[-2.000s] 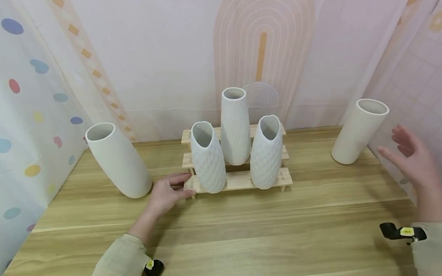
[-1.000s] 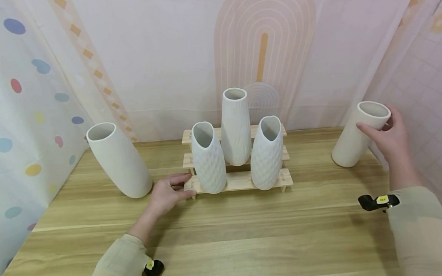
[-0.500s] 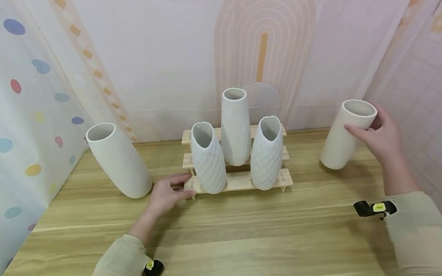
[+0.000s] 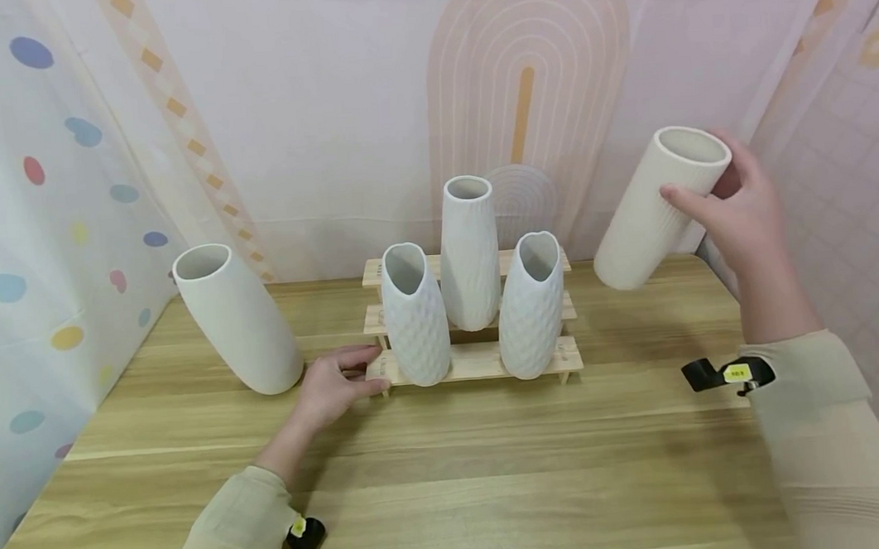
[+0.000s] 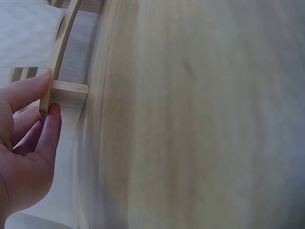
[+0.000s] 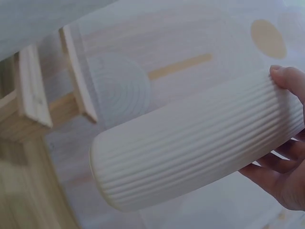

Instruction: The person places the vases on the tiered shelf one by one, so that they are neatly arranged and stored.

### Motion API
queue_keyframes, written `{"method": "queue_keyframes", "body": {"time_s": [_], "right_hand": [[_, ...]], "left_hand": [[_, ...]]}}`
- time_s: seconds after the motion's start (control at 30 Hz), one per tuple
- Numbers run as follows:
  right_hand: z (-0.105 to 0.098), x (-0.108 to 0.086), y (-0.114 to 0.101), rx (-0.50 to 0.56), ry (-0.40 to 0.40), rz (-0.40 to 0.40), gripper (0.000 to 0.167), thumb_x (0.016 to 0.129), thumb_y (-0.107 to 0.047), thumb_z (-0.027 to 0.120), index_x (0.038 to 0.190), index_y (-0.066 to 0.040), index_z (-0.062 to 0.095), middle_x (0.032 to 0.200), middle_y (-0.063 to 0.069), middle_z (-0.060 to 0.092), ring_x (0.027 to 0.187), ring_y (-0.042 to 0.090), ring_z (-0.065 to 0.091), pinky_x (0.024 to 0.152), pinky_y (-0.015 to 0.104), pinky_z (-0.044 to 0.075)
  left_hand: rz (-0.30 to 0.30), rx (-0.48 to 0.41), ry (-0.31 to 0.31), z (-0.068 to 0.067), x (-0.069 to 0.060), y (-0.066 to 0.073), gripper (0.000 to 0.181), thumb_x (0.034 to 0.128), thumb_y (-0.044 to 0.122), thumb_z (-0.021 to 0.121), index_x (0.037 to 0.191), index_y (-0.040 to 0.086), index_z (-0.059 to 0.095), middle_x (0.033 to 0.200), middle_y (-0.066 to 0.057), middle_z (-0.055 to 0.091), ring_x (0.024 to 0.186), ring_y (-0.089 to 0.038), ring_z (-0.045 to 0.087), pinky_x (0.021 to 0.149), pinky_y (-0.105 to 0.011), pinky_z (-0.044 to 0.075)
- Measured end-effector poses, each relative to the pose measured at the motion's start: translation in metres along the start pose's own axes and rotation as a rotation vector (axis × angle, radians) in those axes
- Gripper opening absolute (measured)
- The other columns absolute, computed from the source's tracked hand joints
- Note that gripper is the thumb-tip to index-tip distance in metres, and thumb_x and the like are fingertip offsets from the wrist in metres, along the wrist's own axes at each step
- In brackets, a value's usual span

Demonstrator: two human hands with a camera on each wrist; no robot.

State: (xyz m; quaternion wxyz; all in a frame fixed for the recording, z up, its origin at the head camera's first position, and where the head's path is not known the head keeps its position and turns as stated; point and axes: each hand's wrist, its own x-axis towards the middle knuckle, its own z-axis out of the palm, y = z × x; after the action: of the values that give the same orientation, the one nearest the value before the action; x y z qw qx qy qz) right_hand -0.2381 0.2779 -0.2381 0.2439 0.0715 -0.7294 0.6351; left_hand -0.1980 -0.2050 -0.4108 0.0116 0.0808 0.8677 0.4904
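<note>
A ribbed white vase (image 4: 652,209) is gripped near its rim by my right hand (image 4: 750,217), tilted and raised above the table at the right. In the right wrist view the vase (image 6: 190,148) shows its ribs, with thumb and fingers of the hand (image 6: 286,176) round its upper end. My left hand (image 4: 335,386) pinches the left end of the lowest board of a wooden three-step rack (image 4: 476,360); the left wrist view shows the hand (image 5: 31,138) with thumb and fingers on the board. Two textured vases (image 4: 416,325) (image 4: 533,315) stand on the lowest step, a taller vase (image 4: 470,260) behind them.
A smooth white vase (image 4: 242,322) stands on the wooden table (image 4: 495,487), left of the rack and close to my left hand. A patterned curtain (image 4: 313,132) hangs behind the table, with another dotted curtain (image 4: 57,236) along the left side.
My right hand has reached the ribbed vase, gripped it and lifted it off the table, moving it up and to the left. My left hand stays on the rack.
</note>
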Motion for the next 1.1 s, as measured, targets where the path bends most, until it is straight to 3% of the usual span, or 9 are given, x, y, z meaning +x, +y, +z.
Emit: {"method": "queue_keyframes", "body": {"time_s": [0.3, 0.63, 0.93, 1.1], "right_hand": [[0.035, 0.016, -0.015, -0.157, -0.087, -0.062, 0.067, 0.080, -0.008, 0.081, 0.140, -0.017, 0.054, 0.112, -0.005, 0.062, 0.096, 0.012, 0.058, 0.075, 0.019, 0.048], [0.058, 0.023, -0.008, -0.181, -0.129, -0.074, 0.065, 0.079, -0.011, 0.082, 0.139, -0.014, 0.055, 0.111, -0.003, 0.062, 0.093, 0.013, 0.059, 0.074, 0.019, 0.050], [0.072, 0.031, -0.006, -0.106, -0.171, -0.075, 0.063, 0.079, -0.008, 0.082, 0.137, -0.014, 0.057, 0.111, 0.001, 0.063, 0.095, 0.017, 0.059, 0.075, 0.022, 0.051], [0.082, 0.036, -0.009, -0.153, -0.200, -0.056, 0.064, 0.080, -0.013, 0.081, 0.139, -0.016, 0.055, 0.117, 0.004, 0.062, 0.099, 0.018, 0.058, 0.078, 0.026, 0.051]], "left_hand": [[0.018, -0.003, 0.005, 0.002, 0.001, 0.000, 0.054, 0.0795, 0.013, 0.085, 0.128, -0.001, 0.065, 0.136, -0.018, 0.057, 0.115, -0.032, 0.061, 0.092, -0.037, 0.054], [0.023, 0.002, 0.008, 0.005, 0.003, -0.002, 0.053, 0.0785, 0.014, 0.086, 0.126, 0.000, 0.067, 0.136, -0.018, 0.058, 0.115, -0.031, 0.061, 0.092, -0.037, 0.054], [0.014, -0.003, 0.005, 0.003, 0.003, 0.000, 0.054, 0.0791, 0.013, 0.085, 0.127, -0.001, 0.066, 0.136, -0.018, 0.057, 0.115, -0.031, 0.061, 0.092, -0.036, 0.054], [0.008, -0.007, 0.001, 0.003, 0.003, 0.000, 0.054, 0.0793, 0.014, 0.085, 0.128, -0.001, 0.065, 0.137, -0.018, 0.057, 0.116, -0.031, 0.060, 0.093, -0.037, 0.054]]}}
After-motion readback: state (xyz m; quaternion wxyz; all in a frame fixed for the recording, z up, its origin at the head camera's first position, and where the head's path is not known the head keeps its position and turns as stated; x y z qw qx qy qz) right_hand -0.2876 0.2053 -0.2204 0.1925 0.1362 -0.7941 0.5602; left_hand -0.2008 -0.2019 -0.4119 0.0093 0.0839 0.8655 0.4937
